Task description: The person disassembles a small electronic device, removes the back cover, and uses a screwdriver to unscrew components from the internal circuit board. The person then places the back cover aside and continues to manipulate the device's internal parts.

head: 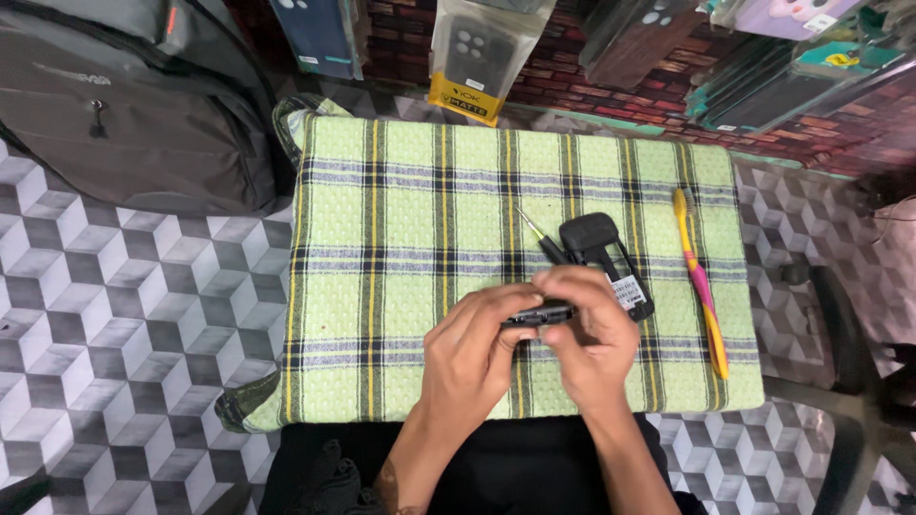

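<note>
Grey backpack [124, 105] upper left, green-yellow plaid woven cloth [401, 277] spread mid-frame, on it a pink-yellow toothbrush [701, 286] at right and a black-handled screwdriver [544, 240] centre; left hand [472, 358] and right hand [592, 334] fingers closed together on a small black phone part [539, 313], lower centre.

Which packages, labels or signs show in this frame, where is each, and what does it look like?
Clear pouch: hanging top centre, holding a dark phone case, yellow card strip at its foot.
Dark blue packet: hanging top left of centre, flat, rectangular.
Stacked packets: top right, teal, lilac and clear.
White label: small sticker on the black phone frame on the green checked cloth, beside the right hand.
</note>
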